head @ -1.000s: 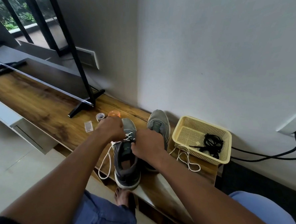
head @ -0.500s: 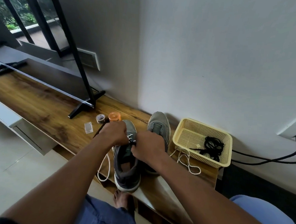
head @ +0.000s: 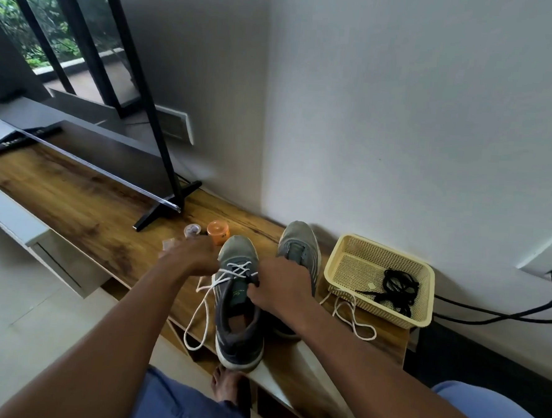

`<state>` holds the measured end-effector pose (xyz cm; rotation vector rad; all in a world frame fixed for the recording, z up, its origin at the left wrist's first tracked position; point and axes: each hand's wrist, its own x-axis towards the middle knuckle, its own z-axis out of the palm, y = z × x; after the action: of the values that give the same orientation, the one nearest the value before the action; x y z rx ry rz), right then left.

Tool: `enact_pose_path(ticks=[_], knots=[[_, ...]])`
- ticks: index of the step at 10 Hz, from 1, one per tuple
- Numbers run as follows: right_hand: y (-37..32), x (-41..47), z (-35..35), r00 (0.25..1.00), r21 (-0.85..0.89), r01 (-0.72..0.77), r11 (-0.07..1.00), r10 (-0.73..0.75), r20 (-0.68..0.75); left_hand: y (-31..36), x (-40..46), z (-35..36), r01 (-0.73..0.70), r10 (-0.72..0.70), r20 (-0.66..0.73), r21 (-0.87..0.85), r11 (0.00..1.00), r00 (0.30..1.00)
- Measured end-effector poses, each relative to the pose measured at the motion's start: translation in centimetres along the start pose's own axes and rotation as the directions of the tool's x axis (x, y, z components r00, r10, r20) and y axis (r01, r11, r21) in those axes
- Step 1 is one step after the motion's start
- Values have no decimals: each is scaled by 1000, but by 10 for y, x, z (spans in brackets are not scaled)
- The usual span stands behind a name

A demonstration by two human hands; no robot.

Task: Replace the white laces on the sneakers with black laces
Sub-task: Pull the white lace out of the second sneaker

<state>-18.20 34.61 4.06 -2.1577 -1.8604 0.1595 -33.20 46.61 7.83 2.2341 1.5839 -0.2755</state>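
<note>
Two grey sneakers stand on a wooden bench (head: 83, 216). The near sneaker (head: 239, 323) carries a white lace (head: 202, 304) that is partly loose and hangs off the bench's front edge. My left hand (head: 191, 258) pinches this lace at the sneaker's left side. My right hand (head: 281, 286) grips the sneaker's upper by the tongue. The far sneaker (head: 298, 245) shows no lace, and my right hand hides part of it. Another white lace (head: 353, 317) lies on the bench in front of a yellow basket (head: 342, 261). Black laces (head: 397, 289) lie bundled in that basket.
A television (head: 88, 145) on black feet stands on the bench's left part. An orange-lidded jar (head: 217, 230), a small roll (head: 192, 230) and a clear plastic piece (head: 170, 245) sit behind my left hand. Black cables (head: 501, 314) run from a wall socket on the right.
My left hand has moved left and away from the sneaker, drawing the white lace out with it. More of the crossed lacing now shows. My right hand has stayed on the sneaker.
</note>
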Motion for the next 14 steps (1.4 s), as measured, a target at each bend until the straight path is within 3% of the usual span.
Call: enact_pose_path(ticks=[1, 2, 3, 4, 7, 8, 11, 14], knots=[[4, -2, 3, 1000, 11, -10, 1000, 11, -29, 13, 5, 12, -136, 139, 80, -49, 990, 987], [3, -2, 6, 998, 29, -21, 999, 23, -50, 23, 5, 20, -154, 154, 1, 92, 984, 988], [3, -2, 7, 998, 39, -41, 998, 43, -51, 25, 7, 23, -133, 147, -116, 117, 984, 982], [3, -2, 7, 998, 49, -55, 997, 57, -36, 24, 8, 21, -127, 135, -103, 80, 989, 985], [-4, -3, 7, 999, 52, -40, 998, 40, -1, 15, 11, 9, 73, -52, 95, -229, 971, 994], [-7, -4, 10, 999, 62, -40, 997, 40, 6, 17, 14, 11, 77, -47, 126, -247, 966, 991], [-7, -4, 14, 998, 100, -50, 994, 47, 30, 22, 2, 7, -78, 99, 264, -90, 993, 959], [-8, -5, 11, 997, 173, -74, 982, 67, 44, 17, 2, 7, -109, 148, 277, -152, 982, 949]])
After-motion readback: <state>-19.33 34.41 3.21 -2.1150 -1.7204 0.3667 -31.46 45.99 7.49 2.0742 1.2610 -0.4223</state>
